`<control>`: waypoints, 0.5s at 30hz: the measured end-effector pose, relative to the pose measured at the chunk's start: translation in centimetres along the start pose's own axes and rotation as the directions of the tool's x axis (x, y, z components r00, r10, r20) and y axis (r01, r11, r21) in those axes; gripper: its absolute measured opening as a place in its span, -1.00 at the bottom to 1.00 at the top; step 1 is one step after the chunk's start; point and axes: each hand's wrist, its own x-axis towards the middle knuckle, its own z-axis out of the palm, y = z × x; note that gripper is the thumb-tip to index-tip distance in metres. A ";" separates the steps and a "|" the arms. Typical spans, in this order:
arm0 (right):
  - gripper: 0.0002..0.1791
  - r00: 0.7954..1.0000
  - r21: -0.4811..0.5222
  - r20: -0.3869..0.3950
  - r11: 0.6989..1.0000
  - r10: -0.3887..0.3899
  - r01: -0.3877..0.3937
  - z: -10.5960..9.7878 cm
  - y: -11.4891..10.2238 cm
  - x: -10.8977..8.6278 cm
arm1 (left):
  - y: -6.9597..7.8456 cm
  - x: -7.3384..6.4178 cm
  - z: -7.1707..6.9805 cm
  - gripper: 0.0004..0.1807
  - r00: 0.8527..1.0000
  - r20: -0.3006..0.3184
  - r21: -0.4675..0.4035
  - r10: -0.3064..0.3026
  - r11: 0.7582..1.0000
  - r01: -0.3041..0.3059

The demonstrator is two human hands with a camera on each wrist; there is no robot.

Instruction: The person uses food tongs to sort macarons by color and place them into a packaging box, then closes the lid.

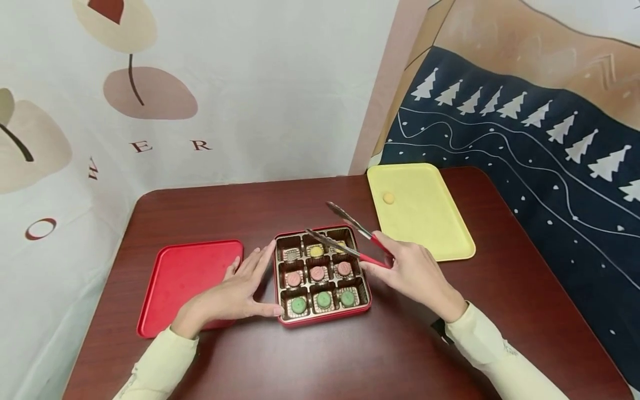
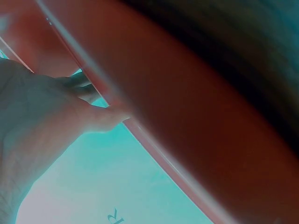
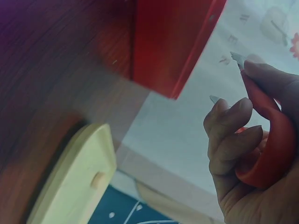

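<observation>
A red box point(image 1: 327, 320) with a gold-brown divided insert sits mid-table. Small round sweets fill its rows: green ones point(image 1: 324, 300) in front, pink ones point(image 1: 317, 273) in the middle, yellow ones point(image 1: 316, 251) at the back; the back left compartment shows only its lining. My left hand point(image 1: 235, 291), fingers straight and thumb spread, rests against the box's left side. My right hand point(image 1: 412, 272) grips metal tongs point(image 1: 332, 242) with red handles point(image 3: 282, 140). Their arms stand apart above the back of the box, with nothing seen between the tips.
A yellow tray point(image 1: 425, 216) lies at the back right with one round yellow sweet point(image 1: 388, 198) on it. On the left a red tray point(image 1: 187, 278) lies partly under my left hand. Patterned cloths point(image 1: 280, 100) hang behind the brown table point(image 1: 350, 361).
</observation>
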 end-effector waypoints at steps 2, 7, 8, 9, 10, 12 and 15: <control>-0.27 1.000 0.007 -0.008 1.000 0.010 -0.010 -0.1 0.7 0.2 | 0.0 0.0 0.0 0.55 1.000 -0.001 -0.001 0.000 1.000 0.000; -0.34 0.998 0.006 -0.045 0.999 0.048 -0.048 -0.4 2.7 0.7 | 0.0 0.0 0.0 0.55 1.000 -0.003 0.002 -0.002 1.000 0.002; -0.33 0.997 0.002 -0.053 0.998 0.058 -0.058 -0.5 3.2 0.7 | 0.0 0.0 0.0 0.55 1.000 -0.002 0.001 -0.002 1.000 0.002; -0.35 0.996 -0.004 -0.064 0.998 0.067 -0.067 -0.6 3.6 0.8 | 0.0 0.0 0.1 0.55 1.000 -0.001 0.001 -0.001 1.000 0.001; -0.38 0.994 -0.012 -0.075 0.997 0.073 -0.074 -0.7 4.0 0.8 | 0.0 0.0 0.1 0.55 1.000 -0.001 0.001 -0.002 1.000 0.002; -0.45 0.992 -0.025 -0.096 0.996 0.083 -0.086 -1.0 4.9 0.9 | 0.0 0.0 0.1 0.55 1.000 0.000 0.003 -0.001 1.000 0.001; -0.53 0.988 -0.044 -0.122 0.994 0.096 -0.102 -1.3 6.0 1.0 | -0.1 -0.1 0.1 0.55 1.000 0.000 0.003 -0.002 1.000 0.002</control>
